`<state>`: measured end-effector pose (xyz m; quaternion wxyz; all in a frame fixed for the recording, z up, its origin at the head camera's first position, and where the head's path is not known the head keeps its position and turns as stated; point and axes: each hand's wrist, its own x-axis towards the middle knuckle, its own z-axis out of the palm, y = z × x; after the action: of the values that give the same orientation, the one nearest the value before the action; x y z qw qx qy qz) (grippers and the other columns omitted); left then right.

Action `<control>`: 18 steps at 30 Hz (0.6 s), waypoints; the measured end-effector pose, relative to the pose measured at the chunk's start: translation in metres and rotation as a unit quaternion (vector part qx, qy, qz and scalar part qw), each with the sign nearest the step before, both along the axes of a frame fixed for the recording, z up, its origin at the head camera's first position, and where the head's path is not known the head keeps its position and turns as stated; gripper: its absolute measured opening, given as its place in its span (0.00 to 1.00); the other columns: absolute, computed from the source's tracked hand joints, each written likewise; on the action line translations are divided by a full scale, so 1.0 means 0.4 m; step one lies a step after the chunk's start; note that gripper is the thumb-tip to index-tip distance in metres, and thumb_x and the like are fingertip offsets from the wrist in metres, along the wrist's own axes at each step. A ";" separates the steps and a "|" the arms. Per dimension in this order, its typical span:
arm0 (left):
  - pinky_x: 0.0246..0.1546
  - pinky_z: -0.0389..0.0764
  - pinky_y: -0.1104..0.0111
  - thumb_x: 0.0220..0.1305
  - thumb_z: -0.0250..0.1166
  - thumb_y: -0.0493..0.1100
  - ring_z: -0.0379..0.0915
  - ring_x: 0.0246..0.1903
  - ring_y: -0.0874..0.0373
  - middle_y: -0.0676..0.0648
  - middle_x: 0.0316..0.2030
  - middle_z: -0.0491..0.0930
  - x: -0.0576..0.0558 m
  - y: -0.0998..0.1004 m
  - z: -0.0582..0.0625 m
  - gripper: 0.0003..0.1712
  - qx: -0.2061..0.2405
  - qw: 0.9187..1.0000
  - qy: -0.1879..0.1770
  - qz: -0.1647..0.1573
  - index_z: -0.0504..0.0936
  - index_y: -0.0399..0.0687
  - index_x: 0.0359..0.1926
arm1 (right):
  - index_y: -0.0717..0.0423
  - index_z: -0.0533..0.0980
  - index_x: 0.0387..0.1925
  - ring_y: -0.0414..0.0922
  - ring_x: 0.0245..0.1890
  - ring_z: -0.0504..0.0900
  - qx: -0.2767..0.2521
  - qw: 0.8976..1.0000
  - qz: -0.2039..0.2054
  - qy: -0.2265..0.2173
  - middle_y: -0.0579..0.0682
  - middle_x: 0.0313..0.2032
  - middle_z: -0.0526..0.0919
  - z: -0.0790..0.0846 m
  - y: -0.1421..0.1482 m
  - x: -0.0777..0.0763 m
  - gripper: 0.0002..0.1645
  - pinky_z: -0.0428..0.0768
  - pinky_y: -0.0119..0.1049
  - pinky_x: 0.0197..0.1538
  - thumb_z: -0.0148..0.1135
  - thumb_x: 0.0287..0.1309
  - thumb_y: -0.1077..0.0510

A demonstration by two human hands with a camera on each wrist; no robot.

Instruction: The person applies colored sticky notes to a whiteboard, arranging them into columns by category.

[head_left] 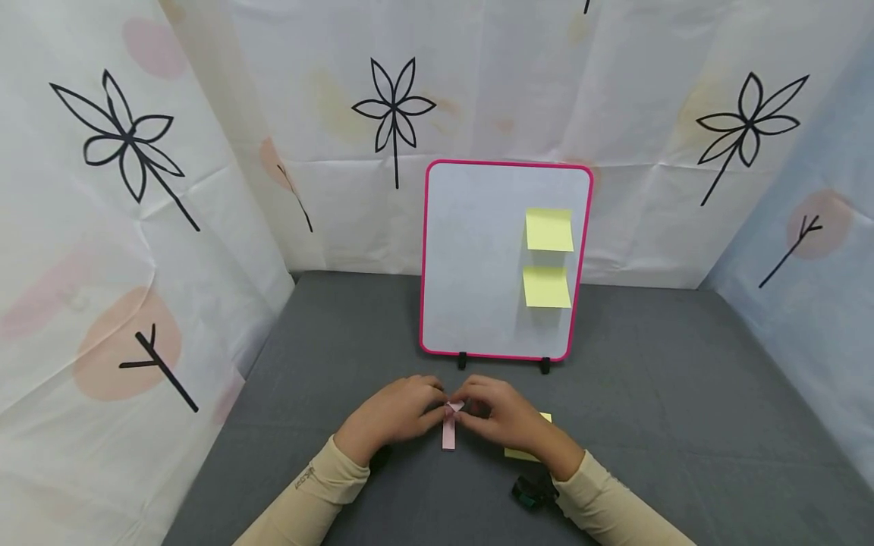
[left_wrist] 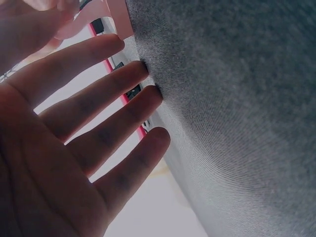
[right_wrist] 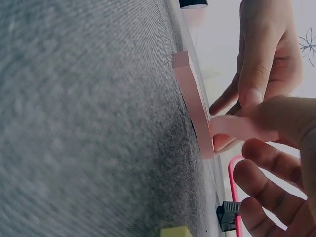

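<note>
A narrow pad of pink sticky notes (head_left: 448, 434) lies on the grey cloth between the hands. Its top sheet (right_wrist: 234, 127) is lifted and curls up from one end, as the right wrist view shows. My right hand (head_left: 501, 412) pinches that sheet between thumb and fingers. On the other side, my left hand (head_left: 403, 412) has its thumb close to the raised sheet. Four straight, spread fingers (left_wrist: 113, 108) of this hand show in the left wrist view, the index tip beside the pad. Whether the left thumb touches the sheet is hard to tell.
Behind the hands stands a pink-framed whiteboard (head_left: 478, 258) on black feet, bearing two yellow sticky notes (head_left: 548, 230). A yellow pad (head_left: 522, 455) is partly under the right forearm. A small dark object (head_left: 532, 493) lies by the right cuff. Patterned white cloth (head_left: 328, 220) encloses the table.
</note>
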<state>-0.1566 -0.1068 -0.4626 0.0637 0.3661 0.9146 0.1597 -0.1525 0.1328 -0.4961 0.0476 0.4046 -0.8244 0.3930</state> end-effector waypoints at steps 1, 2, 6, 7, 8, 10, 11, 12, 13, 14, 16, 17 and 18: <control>0.51 0.86 0.59 0.79 0.63 0.52 0.85 0.50 0.54 0.48 0.53 0.86 0.001 0.000 0.001 0.16 0.001 1.000 -0.001 0.000 0.91 0.50 0.55 | 0.46 0.86 0.48 0.31 0.33 0.78 -0.002 1.000 0.000 0.004 0.39 0.42 0.87 0.000 -0.001 -0.001 0.11 0.83 0.32 0.36 0.73 0.66 0.59; 0.51 0.86 0.59 0.79 0.63 0.52 0.85 0.50 0.55 0.48 0.53 0.86 0.001 0.000 0.001 0.16 0.001 1.000 0.000 0.000 0.91 0.50 0.54 | 0.46 0.87 0.48 0.30 0.33 0.78 -0.003 1.000 0.001 0.008 0.39 0.41 0.88 -0.001 -0.001 -0.002 0.09 0.83 0.32 0.36 0.72 0.67 0.59; 0.53 0.85 0.59 0.78 0.64 0.52 0.85 0.50 0.54 0.47 0.53 0.86 0.004 0.000 0.003 0.15 0.009 1.000 0.014 -0.010 0.92 0.50 0.53 | 0.47 0.87 0.46 0.30 0.33 0.77 0.001 1.000 -0.004 0.017 0.39 0.39 0.88 -0.003 -0.001 -0.004 0.06 0.82 0.31 0.36 0.69 0.71 0.59; 0.54 0.85 0.58 0.78 0.65 0.51 0.84 0.51 0.54 0.47 0.53 0.86 0.004 0.000 0.003 0.15 0.012 1.000 0.020 -0.013 0.92 0.50 0.52 | 0.48 0.87 0.46 0.30 0.33 0.77 0.002 1.000 -0.006 0.018 0.39 0.38 0.88 -0.003 -0.001 -0.004 0.06 0.82 0.31 0.37 0.68 0.72 0.59; 0.54 0.85 0.58 0.77 0.65 0.51 0.84 0.52 0.53 0.47 0.54 0.86 0.005 0.000 0.004 0.15 0.014 0.999 0.027 -0.015 0.92 0.49 0.52 | 0.48 0.87 0.45 0.30 0.33 0.77 0.004 1.000 -0.010 0.017 0.39 0.38 0.88 -0.003 -0.001 -0.004 0.06 0.82 0.31 0.37 0.68 0.72 0.59; 0.55 0.84 0.57 0.77 0.66 0.51 0.84 0.53 0.53 0.46 0.55 0.86 0.006 0.000 0.006 0.15 0.020 0.999 0.041 -0.020 0.92 0.49 0.51 | 0.48 0.88 0.45 0.30 0.33 0.77 0.006 1.000 -0.017 0.009 0.39 0.38 0.88 -0.001 -0.001 -0.004 0.06 0.82 0.32 0.37 0.68 0.72 0.58; 0.54 0.85 0.58 0.76 0.67 0.51 0.84 0.51 0.53 0.46 0.54 0.86 0.007 0.000 0.007 0.14 0.022 0.999 0.045 -0.021 0.92 0.49 0.51 | 0.48 0.88 0.45 0.31 0.33 0.77 0.005 1.000 -0.018 0.007 0.39 0.38 0.88 -0.002 -0.001 -0.004 0.06 0.82 0.33 0.37 0.68 0.72 0.58; 0.54 0.85 0.59 0.76 0.67 0.51 0.84 0.50 0.54 0.47 0.53 0.86 0.007 0.001 0.008 0.14 0.023 0.998 0.047 -0.021 0.92 0.49 0.51 | 0.49 0.88 0.45 0.31 0.33 0.78 0.004 1.000 -0.020 0.006 0.39 0.37 0.88 -0.002 0.000 -0.004 0.06 0.83 0.33 0.37 0.68 0.72 0.58; 0.53 0.85 0.60 0.76 0.66 0.51 0.84 0.49 0.55 0.48 0.52 0.86 0.008 0.001 0.009 0.14 0.025 0.998 0.047 -0.020 0.92 0.49 0.51 | 0.49 0.88 0.45 0.31 0.33 0.79 0.001 1.000 -0.021 0.003 0.39 0.38 0.88 -0.003 0.000 -0.005 0.06 0.84 0.34 0.38 0.68 0.72 0.59; 0.51 0.85 0.61 0.76 0.66 0.51 0.84 0.48 0.56 0.49 0.51 0.86 0.008 0.001 0.010 0.14 0.028 0.998 0.047 -0.020 0.92 0.49 0.51 | 0.49 0.88 0.45 0.31 0.33 0.80 -0.002 1.000 -0.023 0.001 0.40 0.38 0.88 -0.004 0.001 -0.006 0.06 0.84 0.35 0.38 0.68 0.72 0.59; 0.49 0.85 0.64 0.77 0.66 0.51 0.84 0.46 0.57 0.50 0.49 0.86 0.008 0.001 0.012 0.14 0.037 0.998 0.043 -0.021 0.91 0.49 0.50 | 0.49 0.88 0.45 0.31 0.33 0.81 -0.006 1.000 -0.024 -0.004 0.40 0.38 0.89 -0.006 0.002 -0.008 0.06 0.85 0.35 0.39 0.68 0.71 0.60; 0.48 0.85 0.64 0.77 0.66 0.50 0.85 0.45 0.58 0.51 0.48 0.87 0.009 0.001 0.013 0.13 0.042 0.998 0.042 -0.022 0.91 0.49 0.50 | 0.49 0.88 0.45 0.31 0.33 0.82 -0.008 1.000 -0.026 -0.005 0.40 0.38 0.89 -0.007 0.003 -0.009 0.06 0.86 0.35 0.39 0.69 0.71 0.60; 0.48 0.85 0.64 0.77 0.66 0.50 0.85 0.45 0.58 0.50 0.48 0.87 0.009 0.001 0.015 0.13 0.049 0.998 0.041 -0.023 0.91 0.49 0.50 | 0.49 0.88 0.45 0.31 0.33 0.82 -0.010 1.000 -0.027 -0.007 0.41 0.38 0.89 -0.008 0.004 -0.010 0.06 0.86 0.34 0.39 0.69 0.70 0.60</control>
<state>-0.1529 -0.1064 -0.4566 0.0119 0.3962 0.8987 0.1876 -0.1564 0.1344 -0.4995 0.0562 0.3786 -0.8315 0.4027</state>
